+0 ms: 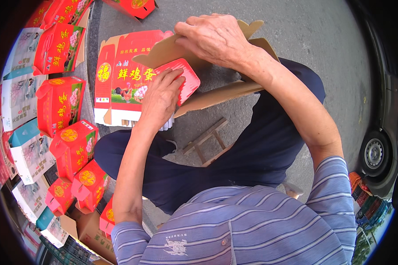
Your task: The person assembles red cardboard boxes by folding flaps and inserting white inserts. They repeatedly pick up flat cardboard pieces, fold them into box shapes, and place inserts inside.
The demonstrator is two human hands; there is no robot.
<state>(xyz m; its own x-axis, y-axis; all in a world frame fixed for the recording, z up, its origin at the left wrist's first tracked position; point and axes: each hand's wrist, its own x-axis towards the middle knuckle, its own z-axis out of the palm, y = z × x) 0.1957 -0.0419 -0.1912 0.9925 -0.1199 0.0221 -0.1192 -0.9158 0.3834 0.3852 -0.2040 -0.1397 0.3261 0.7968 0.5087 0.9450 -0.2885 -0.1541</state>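
Hands (160, 93) (216, 39) touch an open carton (221, 95), left half-open, right gripping its edge.

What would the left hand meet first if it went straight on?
Beyond the red flap that it already touches, the left hand would probably meet the raised brown panel first; depth is hard to judge from this one view.

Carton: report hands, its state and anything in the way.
Left hand on red flap. Right hand on brown panel, fingers over its edge. Carton open, flaps spread. Flat stack close on the left; no evident obstruction.
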